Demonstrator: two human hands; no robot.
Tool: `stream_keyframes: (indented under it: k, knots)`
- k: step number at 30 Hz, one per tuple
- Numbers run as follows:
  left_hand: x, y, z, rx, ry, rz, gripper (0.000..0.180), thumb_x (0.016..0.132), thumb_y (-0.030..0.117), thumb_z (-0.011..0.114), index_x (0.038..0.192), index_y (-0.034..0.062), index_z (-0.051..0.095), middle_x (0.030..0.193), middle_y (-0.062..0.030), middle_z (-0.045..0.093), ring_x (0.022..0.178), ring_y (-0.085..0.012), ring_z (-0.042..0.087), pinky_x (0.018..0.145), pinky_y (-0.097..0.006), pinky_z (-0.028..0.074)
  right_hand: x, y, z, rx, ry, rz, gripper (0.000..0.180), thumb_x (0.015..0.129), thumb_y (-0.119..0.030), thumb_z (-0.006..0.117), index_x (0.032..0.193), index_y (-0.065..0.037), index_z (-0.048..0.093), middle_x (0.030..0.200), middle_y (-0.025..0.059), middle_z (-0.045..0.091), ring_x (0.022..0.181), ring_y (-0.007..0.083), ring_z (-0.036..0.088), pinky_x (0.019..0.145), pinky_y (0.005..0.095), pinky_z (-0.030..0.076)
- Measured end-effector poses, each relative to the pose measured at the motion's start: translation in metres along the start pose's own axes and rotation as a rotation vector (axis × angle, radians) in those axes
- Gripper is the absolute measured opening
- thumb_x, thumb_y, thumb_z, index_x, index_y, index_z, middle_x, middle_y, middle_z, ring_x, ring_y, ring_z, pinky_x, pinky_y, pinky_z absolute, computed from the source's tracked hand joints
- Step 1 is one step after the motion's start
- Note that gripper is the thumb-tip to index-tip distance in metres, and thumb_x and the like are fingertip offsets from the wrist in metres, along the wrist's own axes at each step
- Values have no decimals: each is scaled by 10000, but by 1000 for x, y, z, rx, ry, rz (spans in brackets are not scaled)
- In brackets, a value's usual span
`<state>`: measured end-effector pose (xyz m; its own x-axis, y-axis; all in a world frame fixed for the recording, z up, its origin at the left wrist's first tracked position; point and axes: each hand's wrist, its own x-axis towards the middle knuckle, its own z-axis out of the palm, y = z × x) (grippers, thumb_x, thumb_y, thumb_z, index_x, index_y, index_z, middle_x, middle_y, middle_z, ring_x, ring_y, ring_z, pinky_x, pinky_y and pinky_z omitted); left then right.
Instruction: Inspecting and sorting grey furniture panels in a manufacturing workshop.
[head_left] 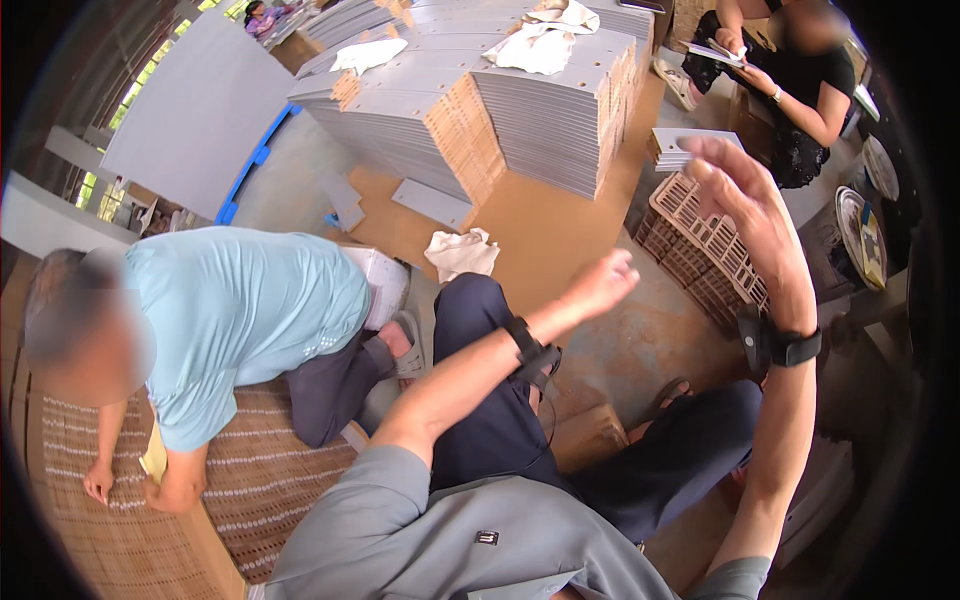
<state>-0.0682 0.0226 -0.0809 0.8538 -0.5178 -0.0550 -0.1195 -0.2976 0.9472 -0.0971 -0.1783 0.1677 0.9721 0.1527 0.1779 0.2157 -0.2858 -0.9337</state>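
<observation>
My left hand (600, 285) is held up in the air in front of my knees, over the floor. Its fingers are curled in, and no object shows in them. Higher and to the right, my right hand (738, 190) is raised with fingers bent and apart, holding nothing. It hangs over a brown plastic crate (690, 240), in front of it in this view. A small stack of grey boards (668, 150) lies at the crate's far end, near my right fingertips. Each wrist wears a black strap.
Tall stacks of grey boards (540, 130) stand ahead on brown sheeting, with white cloths (545, 40) on top. Another cloth (462, 255) lies beyond my knee. A person in light blue (250, 310) bends over slatted matting at left; another person (800, 90) sits far right handling a board.
</observation>
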Motion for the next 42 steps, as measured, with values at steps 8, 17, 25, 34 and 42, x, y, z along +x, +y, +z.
stream_keyframes:
  k: [8,17,25,34,42]
  knots:
    - [2,-6,-230,-490,284,-323,382,952,246,692,1184,-28,560,1047,-129,658,999,-217,677,856,-351,603,60,7,75,268,-91,66,407,989,-357,608,1237,-36,649,1053,14,669,928,112,626,865,290,531]
    - [-36,-200,-351,-706,758,-652,922,973,396,612,1532,-123,95,1549,-367,234,1404,-436,383,1131,-482,408,130,188,257,651,-154,620,451,987,-306,589,1306,11,565,1218,115,647,1127,236,620,932,410,535]
    - [-2,-286,-337,-978,850,-681,875,995,398,585,1531,-116,122,1561,-326,245,1422,-409,362,1184,-483,337,190,294,380,631,-75,799,537,985,-291,564,1400,40,488,1325,209,575,1201,319,581,1013,428,492]
    - [14,-289,-336,-1001,901,-717,703,881,444,740,1371,9,486,1347,-133,501,1229,-234,487,1069,-341,432,226,324,444,826,-73,971,582,931,-333,703,1357,14,511,1324,163,570,1210,282,563,986,381,482]
    - [12,-293,-336,-1079,915,-718,695,846,440,783,1343,40,509,1348,-112,495,1210,-216,494,1041,-309,417,214,330,444,780,-176,727,515,880,-292,775,1260,-7,576,1165,105,606,1071,245,582,929,332,480]
